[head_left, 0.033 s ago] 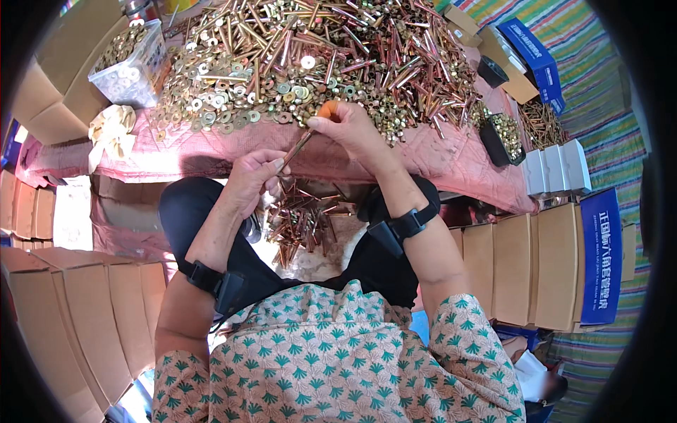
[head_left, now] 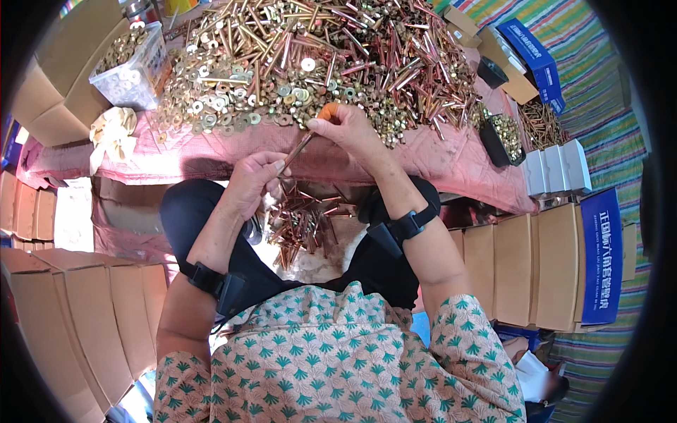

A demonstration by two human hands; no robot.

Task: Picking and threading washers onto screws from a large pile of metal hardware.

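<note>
In front of me a slim, coppery metal bolt (head_left: 297, 152) slants between my two hands, over the near edge of the table. My left hand (head_left: 248, 185) pinches its lower end with thumb and fingers. The upper end sits between the thumb and fingers of my right hand (head_left: 349, 132), whose fingertips are partly hidden. Just beyond lie loose washers (head_left: 222, 106) on the left and small nuts (head_left: 384, 121) near my right hand. Behind them spreads a wide heap of coppery and brassy bolts (head_left: 416, 63). More bolts (head_left: 300, 222) lie below, between my legs.
Pink cloth (head_left: 451, 158) covers the table. A clear plastic tub (head_left: 134, 90) of washers stands at left beside an open cardboard box (head_left: 53, 92). At right are a black tray (head_left: 493, 146) of nuts and small white boxes (head_left: 557, 169). Cardboard boxes (head_left: 92, 317) flank me.
</note>
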